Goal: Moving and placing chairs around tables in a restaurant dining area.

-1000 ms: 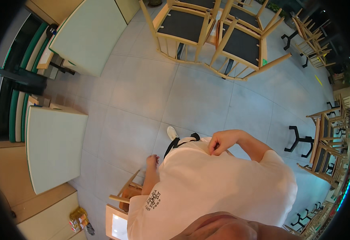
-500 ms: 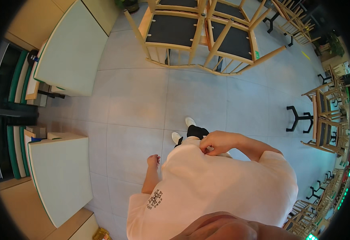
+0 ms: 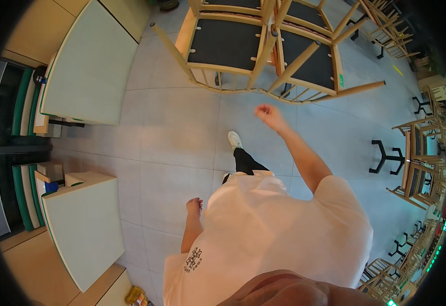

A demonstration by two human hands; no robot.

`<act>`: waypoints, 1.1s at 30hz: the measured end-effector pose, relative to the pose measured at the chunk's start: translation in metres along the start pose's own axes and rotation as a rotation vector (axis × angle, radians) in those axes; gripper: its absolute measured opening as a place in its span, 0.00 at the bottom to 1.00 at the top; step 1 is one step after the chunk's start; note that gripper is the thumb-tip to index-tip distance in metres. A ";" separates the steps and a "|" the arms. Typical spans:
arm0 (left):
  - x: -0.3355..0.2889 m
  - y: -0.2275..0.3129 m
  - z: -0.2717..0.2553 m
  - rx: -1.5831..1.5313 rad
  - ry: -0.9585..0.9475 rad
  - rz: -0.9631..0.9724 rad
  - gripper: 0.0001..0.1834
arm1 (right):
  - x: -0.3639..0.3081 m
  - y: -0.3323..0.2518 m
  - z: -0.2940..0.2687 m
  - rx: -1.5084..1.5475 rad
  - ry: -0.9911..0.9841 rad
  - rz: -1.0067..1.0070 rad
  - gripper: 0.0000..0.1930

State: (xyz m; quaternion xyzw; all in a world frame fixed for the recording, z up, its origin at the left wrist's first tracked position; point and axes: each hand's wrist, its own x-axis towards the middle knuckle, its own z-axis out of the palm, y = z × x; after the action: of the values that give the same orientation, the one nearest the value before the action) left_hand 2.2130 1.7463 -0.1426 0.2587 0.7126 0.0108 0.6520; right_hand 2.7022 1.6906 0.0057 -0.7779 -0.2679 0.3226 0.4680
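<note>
My right hand (image 3: 270, 115) reaches forward over the floor, just short of the upturned wooden chairs. Motion softens its fingers; they look bent, and I cannot tell whether anything is in them. My left hand (image 3: 195, 205) hangs low at my left side, its fingers loosely curled with nothing visible in them. Ahead, several light wooden chairs rest upside down, their legs sticking up and dark seat undersides showing. The nearest are a left chair (image 3: 226, 45) and a right chair (image 3: 307, 60), both with spindle backs. Neither hand touches them.
To the left stand two white tables, a far one (image 3: 91, 66) and a near one (image 3: 86, 229), beside green-and-beige striped seating (image 3: 24, 102). More chairs (image 3: 417, 153) and a black table base (image 3: 386, 157) line the right. Grey tiles (image 3: 177, 127) cover the floor.
My right hand has left the front of my white shirt and swung out forward. One foot has stepped ahead, and the upturned chairs appear slightly larger. My left hand stays low.
</note>
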 end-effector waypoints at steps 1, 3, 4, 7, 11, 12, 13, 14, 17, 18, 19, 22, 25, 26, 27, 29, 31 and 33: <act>0.006 0.000 -0.001 -0.001 0.009 0.006 0.10 | 0.032 0.027 -0.002 0.007 0.125 -0.094 0.14; 0.013 0.003 -0.001 -0.047 0.027 -0.035 0.10 | 0.071 0.008 -0.002 -0.078 0.261 -0.106 0.18; 0.013 0.012 0.002 -0.045 0.037 -0.035 0.10 | 0.085 0.000 -0.002 -0.175 0.415 -0.113 0.23; 0.008 0.050 0.024 -0.025 0.021 0.007 0.10 | 0.127 0.003 0.002 -0.198 0.615 -0.185 0.25; -0.004 0.115 0.066 -0.025 0.003 0.070 0.10 | 0.148 0.009 0.005 -0.136 0.631 -0.186 0.26; -0.008 0.133 0.077 -0.032 -0.006 0.100 0.10 | 0.149 0.007 0.005 -0.107 0.555 -0.084 0.27; -0.011 0.149 0.087 -0.033 -0.006 0.105 0.10 | 0.148 0.007 0.003 -0.080 0.481 0.020 0.27; -0.015 0.164 0.098 -0.017 -0.029 0.123 0.10 | 0.150 0.008 0.003 -0.077 0.484 0.015 0.27; -0.013 0.194 0.119 0.024 -0.070 0.159 0.10 | 0.153 0.022 0.003 -0.003 0.428 0.052 0.26; -0.012 0.203 0.126 0.046 -0.083 0.169 0.11 | 0.156 0.032 0.004 0.002 0.443 -0.002 0.25; -0.011 0.211 0.133 0.048 -0.091 0.179 0.11 | 0.157 0.032 0.003 0.006 0.456 -0.056 0.23; -0.008 0.224 0.145 0.095 -0.087 0.186 0.10 | 0.154 0.016 -0.001 -0.026 0.404 -0.043 0.21; -0.004 0.236 0.158 0.192 -0.120 0.208 0.10 | 0.159 0.018 -0.002 -0.143 0.376 0.023 0.18; -0.002 0.242 0.163 0.202 -0.131 0.216 0.10 | 0.161 0.019 -0.003 -0.142 0.393 0.023 0.18; -0.004 0.248 0.168 0.213 -0.143 0.235 0.10 | 0.161 0.019 -0.002 -0.155 0.417 -0.011 0.17; -0.007 0.262 0.177 0.239 -0.168 0.280 0.10 | 0.163 0.021 -0.001 -0.169 0.453 -0.040 0.17; -0.014 0.276 0.187 0.248 -0.188 0.315 0.10 | 0.165 0.018 -0.001 -0.193 0.473 -0.073 0.15; -0.020 0.290 0.193 0.257 -0.217 0.358 0.10 | 0.162 0.010 -0.003 -0.193 0.467 -0.062 0.15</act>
State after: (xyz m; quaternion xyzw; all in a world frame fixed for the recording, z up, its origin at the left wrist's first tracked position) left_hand 2.4965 1.9273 -0.0507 0.4616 0.5766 0.0076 0.6741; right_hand 2.8107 1.8014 -0.0426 -0.8639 -0.2056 0.0925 0.4505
